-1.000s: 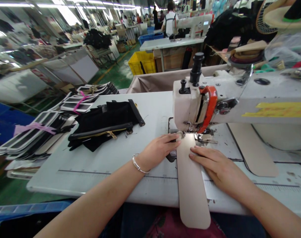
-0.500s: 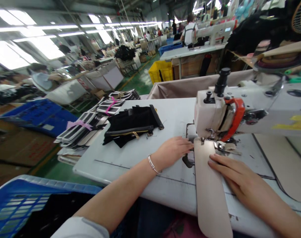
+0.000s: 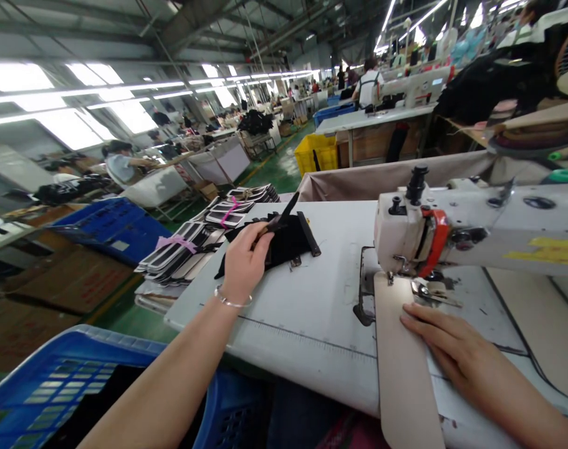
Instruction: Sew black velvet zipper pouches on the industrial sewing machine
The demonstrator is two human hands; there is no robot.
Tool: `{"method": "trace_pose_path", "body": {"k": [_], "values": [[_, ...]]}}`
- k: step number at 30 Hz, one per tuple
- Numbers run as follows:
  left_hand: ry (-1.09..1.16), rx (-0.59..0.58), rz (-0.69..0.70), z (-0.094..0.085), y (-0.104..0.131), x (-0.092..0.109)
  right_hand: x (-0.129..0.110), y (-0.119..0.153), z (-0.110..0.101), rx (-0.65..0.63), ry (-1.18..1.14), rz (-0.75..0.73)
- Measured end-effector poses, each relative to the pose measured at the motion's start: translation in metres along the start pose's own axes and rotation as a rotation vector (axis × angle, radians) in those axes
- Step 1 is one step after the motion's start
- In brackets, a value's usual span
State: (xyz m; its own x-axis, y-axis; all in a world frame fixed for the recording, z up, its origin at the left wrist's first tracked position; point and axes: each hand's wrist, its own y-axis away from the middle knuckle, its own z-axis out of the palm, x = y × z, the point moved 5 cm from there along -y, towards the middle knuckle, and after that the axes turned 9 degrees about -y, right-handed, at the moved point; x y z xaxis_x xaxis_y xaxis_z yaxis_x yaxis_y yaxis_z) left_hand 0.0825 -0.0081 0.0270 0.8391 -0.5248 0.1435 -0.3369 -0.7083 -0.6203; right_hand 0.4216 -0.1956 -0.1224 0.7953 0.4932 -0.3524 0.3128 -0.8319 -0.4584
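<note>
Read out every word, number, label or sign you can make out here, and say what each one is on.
Nothing is clear enough to quote.
Cardboard box: red print, too blurred.
Blue bin: dark marks and a pale label, unreadable.
White tabletop: printed scale, figures too small.
Far sewing machine: display, too small.

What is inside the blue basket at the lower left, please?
In the blue basket, some black material can be seen. The left forearm covers part of the basket, and whatever lies beneath the black material is hidden.
</note>
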Motion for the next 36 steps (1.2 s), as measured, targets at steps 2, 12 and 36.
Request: {"method": "trace_pose_path", "body": {"k": [2, 12, 36], "values": [[0.308, -0.122, 0.282, -0.008, 0.026, 0.036, -0.003, -0.006, -0.006, -0.018, -0.016, 0.019], [0.217, -0.558, 0.152, 0.082, 0.056, 0.094, -0.009, -0.039, 0.001, -0.106, -0.009, -0.006], [0.414, -0.834, 0.074, 0.140, 0.010, 0.159, -0.020, -0.044, -0.003, -0.165, 0.059, 0.037]]}}
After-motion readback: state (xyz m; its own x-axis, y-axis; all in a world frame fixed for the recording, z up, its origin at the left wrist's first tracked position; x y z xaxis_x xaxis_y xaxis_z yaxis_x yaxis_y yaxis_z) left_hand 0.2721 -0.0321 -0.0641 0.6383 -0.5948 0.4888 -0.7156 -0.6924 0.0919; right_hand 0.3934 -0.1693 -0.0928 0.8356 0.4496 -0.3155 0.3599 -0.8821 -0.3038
